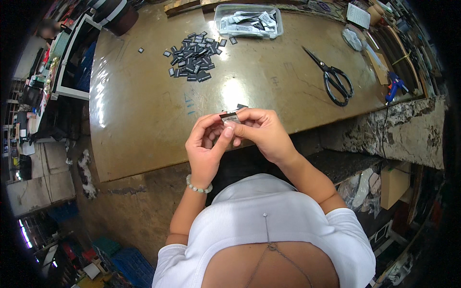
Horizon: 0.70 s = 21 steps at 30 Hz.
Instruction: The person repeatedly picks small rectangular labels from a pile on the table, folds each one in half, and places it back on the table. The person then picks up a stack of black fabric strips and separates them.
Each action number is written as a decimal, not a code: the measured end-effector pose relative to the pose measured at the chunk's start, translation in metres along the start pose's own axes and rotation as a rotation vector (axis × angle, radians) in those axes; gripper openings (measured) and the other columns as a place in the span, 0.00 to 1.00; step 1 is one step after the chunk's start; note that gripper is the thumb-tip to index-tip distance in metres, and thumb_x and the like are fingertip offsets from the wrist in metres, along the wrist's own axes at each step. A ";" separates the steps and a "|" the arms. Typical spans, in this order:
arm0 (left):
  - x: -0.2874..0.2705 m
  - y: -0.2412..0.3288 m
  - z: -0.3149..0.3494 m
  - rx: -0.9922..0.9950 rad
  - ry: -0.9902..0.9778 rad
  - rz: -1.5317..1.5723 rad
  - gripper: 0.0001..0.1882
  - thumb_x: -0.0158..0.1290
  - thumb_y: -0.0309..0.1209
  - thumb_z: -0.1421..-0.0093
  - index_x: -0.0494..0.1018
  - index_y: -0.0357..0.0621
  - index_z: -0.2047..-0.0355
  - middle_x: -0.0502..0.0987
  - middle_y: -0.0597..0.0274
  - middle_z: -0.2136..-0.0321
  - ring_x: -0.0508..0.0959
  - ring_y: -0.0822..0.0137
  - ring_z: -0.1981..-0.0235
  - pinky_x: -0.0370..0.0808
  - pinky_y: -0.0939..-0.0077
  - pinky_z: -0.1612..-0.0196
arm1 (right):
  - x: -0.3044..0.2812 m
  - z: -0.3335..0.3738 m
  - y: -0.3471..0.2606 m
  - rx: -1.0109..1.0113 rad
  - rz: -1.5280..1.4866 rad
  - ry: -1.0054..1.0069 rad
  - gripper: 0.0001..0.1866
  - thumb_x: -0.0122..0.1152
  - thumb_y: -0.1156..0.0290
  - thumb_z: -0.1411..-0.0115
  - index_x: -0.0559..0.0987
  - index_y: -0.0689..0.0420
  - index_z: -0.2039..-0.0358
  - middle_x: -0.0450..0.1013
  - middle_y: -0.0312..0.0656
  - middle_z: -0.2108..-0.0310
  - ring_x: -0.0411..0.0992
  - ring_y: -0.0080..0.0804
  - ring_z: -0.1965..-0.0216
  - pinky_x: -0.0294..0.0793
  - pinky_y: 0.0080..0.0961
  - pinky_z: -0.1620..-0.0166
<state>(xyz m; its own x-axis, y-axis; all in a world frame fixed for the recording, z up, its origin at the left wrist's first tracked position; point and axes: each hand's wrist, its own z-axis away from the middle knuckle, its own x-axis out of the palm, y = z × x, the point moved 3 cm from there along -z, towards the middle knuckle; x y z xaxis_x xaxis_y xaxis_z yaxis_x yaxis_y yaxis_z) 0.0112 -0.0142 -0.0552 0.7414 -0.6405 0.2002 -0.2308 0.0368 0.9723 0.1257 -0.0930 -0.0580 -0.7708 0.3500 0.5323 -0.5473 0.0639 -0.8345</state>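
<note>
Close to the table's near edge, my left hand [207,141] and my right hand [265,132] pinch a small dark label with a pale lower part [230,117] between thumbs and fingers. Its lower edge is partly covered by my thumbs. Just beyond my fingertips lies another small black piece [242,106], partly hidden by my right hand. A heap of small black labels [194,56] is spread on the table, farther off and to the left. One stray label [140,50] lies apart from it.
A clear plastic box [248,36] of packets and labels stands at the far side of the brown table [144,129]. Black-handled scissors [333,79] lie to the right, blades pointing away. A blue glue gun [394,88] with a hanging cord sits at the right edge.
</note>
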 end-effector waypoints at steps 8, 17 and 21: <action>-0.008 0.003 -0.003 -0.085 -0.063 0.020 0.03 0.58 0.21 0.44 0.77 0.34 0.69 0.75 0.62 0.68 0.73 0.78 0.71 0.71 0.85 0.68 | -0.015 0.003 -0.009 0.145 -0.035 -0.156 0.12 0.65 0.73 0.44 0.76 0.65 0.62 0.74 0.39 0.69 0.73 0.19 0.70 0.76 0.16 0.67; 0.000 0.011 -0.010 -0.052 0.012 -0.001 0.05 0.56 0.24 0.41 0.77 0.33 0.67 0.76 0.61 0.69 0.73 0.78 0.73 0.71 0.86 0.74 | -0.006 0.011 -0.026 -0.156 0.252 0.056 0.10 0.59 0.81 0.43 0.78 0.66 0.60 0.75 0.40 0.62 0.73 0.21 0.61 0.76 0.17 0.61; -0.003 0.021 -0.012 -0.023 -0.005 0.016 0.05 0.56 0.22 0.42 0.77 0.33 0.66 0.76 0.58 0.67 0.75 0.75 0.68 0.73 0.85 0.71 | -0.001 0.013 -0.034 -0.415 0.582 0.032 0.10 0.59 0.83 0.45 0.81 0.63 0.62 0.76 0.43 0.63 0.75 0.26 0.61 0.75 0.19 0.62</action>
<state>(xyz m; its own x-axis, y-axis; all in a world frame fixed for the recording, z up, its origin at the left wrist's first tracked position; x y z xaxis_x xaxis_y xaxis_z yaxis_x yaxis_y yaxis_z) 0.0115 -0.0028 -0.0336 0.7345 -0.6436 0.2153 -0.2279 0.0650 0.9715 0.1414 -0.1076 -0.0281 -0.8864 0.4626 -0.0152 0.1244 0.2066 -0.9705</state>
